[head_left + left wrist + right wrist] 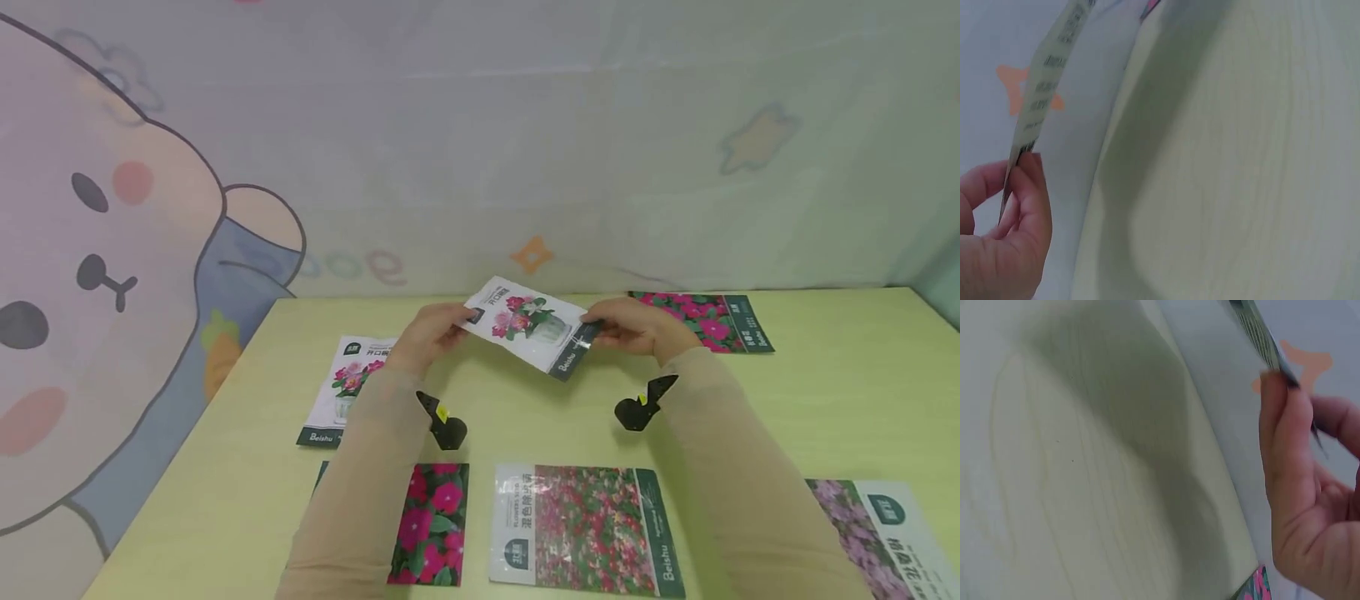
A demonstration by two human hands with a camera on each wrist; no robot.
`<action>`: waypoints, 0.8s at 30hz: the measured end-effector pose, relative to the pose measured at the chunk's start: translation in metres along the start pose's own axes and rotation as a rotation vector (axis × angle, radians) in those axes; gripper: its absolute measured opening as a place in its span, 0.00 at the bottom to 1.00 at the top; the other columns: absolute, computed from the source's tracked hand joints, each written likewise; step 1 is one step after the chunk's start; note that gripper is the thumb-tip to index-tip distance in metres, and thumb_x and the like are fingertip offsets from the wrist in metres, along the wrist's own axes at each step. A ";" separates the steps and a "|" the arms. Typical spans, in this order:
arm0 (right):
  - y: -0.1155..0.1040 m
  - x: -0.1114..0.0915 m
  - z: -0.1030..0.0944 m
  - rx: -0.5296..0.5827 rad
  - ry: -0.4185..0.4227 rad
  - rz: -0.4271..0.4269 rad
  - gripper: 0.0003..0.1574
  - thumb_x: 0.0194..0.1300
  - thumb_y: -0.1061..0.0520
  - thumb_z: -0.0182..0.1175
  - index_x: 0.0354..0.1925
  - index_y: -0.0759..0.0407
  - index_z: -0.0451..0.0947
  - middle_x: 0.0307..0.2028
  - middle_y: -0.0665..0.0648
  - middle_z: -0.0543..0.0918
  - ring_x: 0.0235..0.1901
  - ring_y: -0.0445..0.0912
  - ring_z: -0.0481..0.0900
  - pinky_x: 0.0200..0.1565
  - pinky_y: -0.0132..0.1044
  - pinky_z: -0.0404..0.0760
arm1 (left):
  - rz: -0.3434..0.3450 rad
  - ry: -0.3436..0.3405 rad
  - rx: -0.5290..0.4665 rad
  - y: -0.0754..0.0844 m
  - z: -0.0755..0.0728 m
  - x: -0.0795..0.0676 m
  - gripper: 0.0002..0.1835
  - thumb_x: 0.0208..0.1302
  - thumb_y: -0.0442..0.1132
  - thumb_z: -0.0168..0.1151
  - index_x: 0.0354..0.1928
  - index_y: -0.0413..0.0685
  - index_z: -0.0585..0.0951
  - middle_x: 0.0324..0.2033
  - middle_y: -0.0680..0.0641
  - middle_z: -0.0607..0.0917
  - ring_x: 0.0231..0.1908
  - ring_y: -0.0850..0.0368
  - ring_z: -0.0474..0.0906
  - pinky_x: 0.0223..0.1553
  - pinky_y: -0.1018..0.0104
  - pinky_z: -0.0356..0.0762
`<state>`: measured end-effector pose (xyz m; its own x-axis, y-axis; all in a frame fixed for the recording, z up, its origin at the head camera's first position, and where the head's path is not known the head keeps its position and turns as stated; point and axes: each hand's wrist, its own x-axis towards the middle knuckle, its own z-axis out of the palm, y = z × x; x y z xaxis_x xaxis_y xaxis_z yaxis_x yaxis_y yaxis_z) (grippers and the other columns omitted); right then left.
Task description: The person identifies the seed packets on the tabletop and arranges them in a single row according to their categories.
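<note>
A white seed packet point(528, 325) with pink flowers in a glass bowl and a dark green end is held up above the far part of the table, tilted down to the right. My left hand point(430, 335) pinches its upper left end between thumb and fingers. At its right end, my right hand point(637, 327) pinches the dark green edge. In the left wrist view the packet point(1041, 94) appears nearly edge-on, printed text showing on its back. The right wrist view shows the right fingers point(1288, 437) around its edge.
A similar white packet point(330, 400) lies at left, partly behind the left sleeve. Nearer are a magenta-flower packet point(431, 525) and a red mixed-flower packet point(588, 529). Another magenta packet point(705, 318) lies far right, a purple-flower packet point(888, 533) near right. A printed cloth point(562, 150) hangs behind the table.
</note>
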<state>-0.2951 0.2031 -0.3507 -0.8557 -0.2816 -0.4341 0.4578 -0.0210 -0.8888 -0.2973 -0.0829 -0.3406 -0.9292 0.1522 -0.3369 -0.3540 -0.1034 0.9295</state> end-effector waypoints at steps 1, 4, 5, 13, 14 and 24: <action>0.001 -0.001 0.000 -0.007 -0.047 -0.007 0.05 0.66 0.67 0.50 0.38 0.63 0.74 0.26 0.56 0.82 0.23 0.41 0.79 0.24 0.25 0.78 | -0.003 0.024 -0.053 0.002 0.002 0.001 0.19 0.63 0.29 0.56 0.56 0.31 0.73 0.37 0.47 0.78 0.31 0.63 0.73 0.36 0.77 0.74; 0.002 -0.004 0.005 -0.040 -0.186 -0.028 0.10 0.65 0.70 0.49 0.44 0.64 0.73 0.30 0.58 0.83 0.27 0.44 0.82 0.27 0.27 0.81 | -0.027 0.090 -0.200 0.006 0.006 0.003 0.18 0.64 0.30 0.57 0.55 0.32 0.73 0.38 0.47 0.76 0.32 0.62 0.72 0.35 0.79 0.74; 0.002 -0.004 0.007 -0.058 -0.228 -0.033 0.11 0.65 0.70 0.49 0.45 0.64 0.73 0.30 0.59 0.83 0.28 0.44 0.82 0.27 0.28 0.81 | -0.035 0.107 -0.233 0.007 0.008 0.004 0.17 0.64 0.30 0.57 0.55 0.33 0.73 0.39 0.47 0.75 0.33 0.62 0.71 0.34 0.79 0.75; 0.003 -0.009 0.026 -0.092 -0.467 -0.030 0.14 0.58 0.73 0.50 0.39 0.63 0.77 0.34 0.59 0.83 0.33 0.45 0.82 0.34 0.30 0.82 | -0.034 0.099 -0.183 0.010 0.013 0.003 0.20 0.64 0.32 0.57 0.58 0.33 0.72 0.45 0.45 0.76 0.36 0.62 0.73 0.36 0.78 0.76; 0.003 -0.010 0.029 -0.082 -0.489 -0.024 0.15 0.58 0.74 0.50 0.39 0.63 0.78 0.34 0.59 0.84 0.33 0.45 0.82 0.34 0.30 0.82 | -0.019 0.074 -0.155 0.011 0.013 0.001 0.21 0.65 0.32 0.56 0.59 0.33 0.71 0.47 0.44 0.76 0.38 0.61 0.74 0.40 0.77 0.76; 0.012 -0.014 0.059 -0.058 -0.501 0.013 0.15 0.60 0.74 0.49 0.41 0.63 0.75 0.33 0.57 0.83 0.32 0.43 0.81 0.33 0.28 0.81 | 0.180 -0.108 0.072 0.016 0.001 -0.009 0.18 0.68 0.32 0.49 0.56 0.25 0.69 0.32 0.48 0.81 0.28 0.63 0.79 0.35 0.72 0.79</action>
<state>-0.2634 0.1504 -0.3463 -0.6224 -0.7077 -0.3343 0.4415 0.0353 -0.8966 -0.2949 -0.0845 -0.3223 -0.9583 0.2429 -0.1503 -0.1715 -0.0687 0.9828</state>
